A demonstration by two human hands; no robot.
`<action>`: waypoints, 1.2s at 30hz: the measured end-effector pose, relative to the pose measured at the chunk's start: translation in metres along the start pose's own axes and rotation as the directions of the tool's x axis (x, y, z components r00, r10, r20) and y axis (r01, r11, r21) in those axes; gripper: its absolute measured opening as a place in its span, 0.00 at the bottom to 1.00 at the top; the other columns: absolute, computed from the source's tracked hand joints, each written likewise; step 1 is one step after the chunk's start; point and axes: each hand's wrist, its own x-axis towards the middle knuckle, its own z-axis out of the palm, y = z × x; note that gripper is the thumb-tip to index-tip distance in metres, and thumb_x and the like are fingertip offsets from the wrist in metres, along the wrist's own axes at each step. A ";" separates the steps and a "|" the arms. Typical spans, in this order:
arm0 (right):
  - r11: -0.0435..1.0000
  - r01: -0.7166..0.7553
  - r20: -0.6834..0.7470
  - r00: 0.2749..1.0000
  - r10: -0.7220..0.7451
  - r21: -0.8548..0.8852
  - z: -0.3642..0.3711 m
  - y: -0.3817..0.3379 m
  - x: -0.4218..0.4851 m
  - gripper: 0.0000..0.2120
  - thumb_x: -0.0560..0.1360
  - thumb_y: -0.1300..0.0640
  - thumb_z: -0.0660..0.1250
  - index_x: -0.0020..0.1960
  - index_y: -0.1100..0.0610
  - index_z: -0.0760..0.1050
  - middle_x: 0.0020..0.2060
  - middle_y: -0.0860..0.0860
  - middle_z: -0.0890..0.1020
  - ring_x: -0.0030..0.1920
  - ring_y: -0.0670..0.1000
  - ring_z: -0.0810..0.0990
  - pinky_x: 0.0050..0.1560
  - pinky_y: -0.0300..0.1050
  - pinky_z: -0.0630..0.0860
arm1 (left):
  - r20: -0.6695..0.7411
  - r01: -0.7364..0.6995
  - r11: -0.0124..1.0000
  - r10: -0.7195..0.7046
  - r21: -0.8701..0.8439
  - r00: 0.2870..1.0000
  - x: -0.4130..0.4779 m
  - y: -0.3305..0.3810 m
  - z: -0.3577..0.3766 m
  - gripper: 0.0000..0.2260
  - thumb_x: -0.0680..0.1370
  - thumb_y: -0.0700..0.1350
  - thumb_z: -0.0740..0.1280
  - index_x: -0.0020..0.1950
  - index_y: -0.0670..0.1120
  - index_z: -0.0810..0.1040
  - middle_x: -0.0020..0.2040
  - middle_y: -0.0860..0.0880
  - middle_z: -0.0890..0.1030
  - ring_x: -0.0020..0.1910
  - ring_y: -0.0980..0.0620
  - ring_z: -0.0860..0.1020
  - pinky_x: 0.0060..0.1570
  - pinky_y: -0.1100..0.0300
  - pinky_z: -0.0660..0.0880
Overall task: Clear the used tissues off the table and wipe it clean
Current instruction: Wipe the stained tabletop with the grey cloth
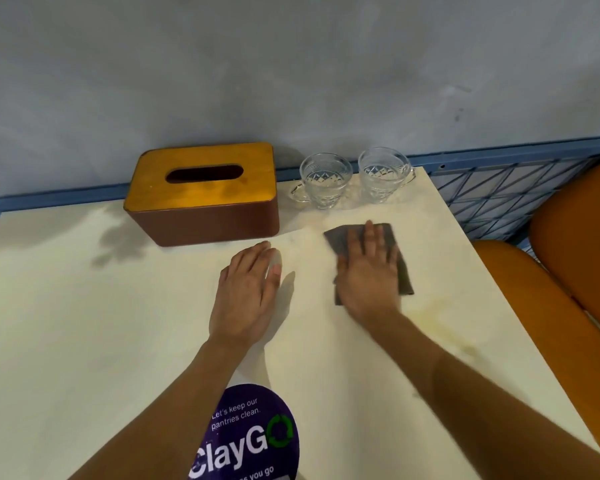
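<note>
My right hand [369, 271] lies flat, fingers straight, pressing a dark grey cloth [338, 239] onto the cream table [84, 323] at its right side. My left hand [248, 292] is beside it, just left of the cloth, fingers straight and together, edge-on to the tabletop and holding nothing. A faint yellowish stain [440, 317] shows on the table to the right of my right wrist. No tissues are visible on the table.
A brown tissue box with a wooden lid [203, 194] stands at the back. Two clear glass cups [324, 180] [383, 174] stand to its right by the far edge. A purple round sticker [253, 438] is near me. Orange chairs [568, 271] flank the right edge.
</note>
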 end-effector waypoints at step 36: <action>0.845 0.530 0.159 0.831 -0.533 0.066 0.005 -0.006 -0.078 0.26 0.83 0.46 0.46 0.80 0.50 0.48 0.79 0.51 0.44 0.78 0.50 0.37 0.77 0.53 0.38 | -0.022 -0.036 0.997 0.034 -0.065 0.999 0.003 -0.005 -0.003 0.27 0.81 0.58 0.48 0.67 0.46 0.77 0.70 0.50 0.74 0.70 0.49 0.68 0.68 0.48 0.64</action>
